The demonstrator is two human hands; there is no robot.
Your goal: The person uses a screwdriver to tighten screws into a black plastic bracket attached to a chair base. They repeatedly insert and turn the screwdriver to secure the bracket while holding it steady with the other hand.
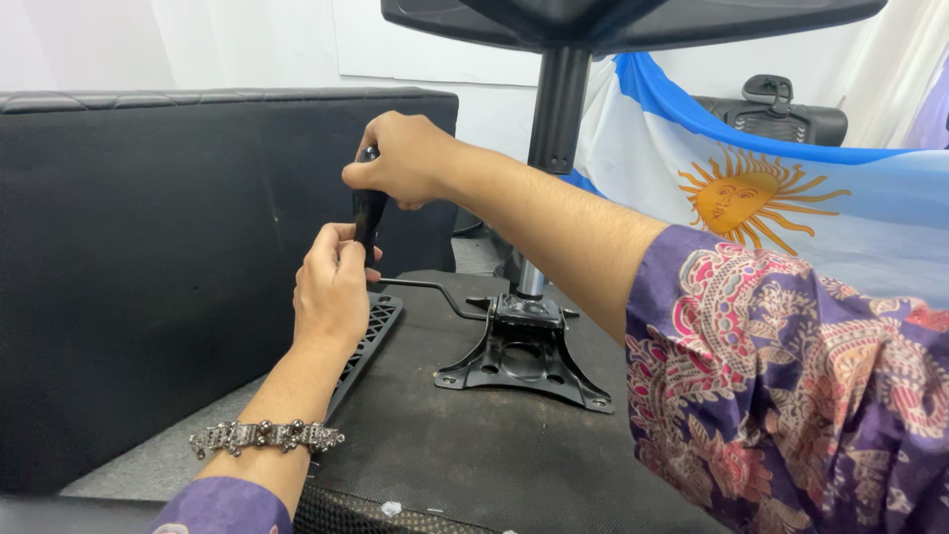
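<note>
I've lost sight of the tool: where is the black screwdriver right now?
In the head view, left of centre: the black screwdriver stands upright, its top in the right hand and its shaft in the left hand, left of the metal chair mechanism.

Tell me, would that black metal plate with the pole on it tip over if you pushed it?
Probably not easily: the metal plate sits flat and wide on the seat cushion. But its pole carries a broad base high up, so a hard shove up there might topple it. It looks stiff and heavy.
</note>
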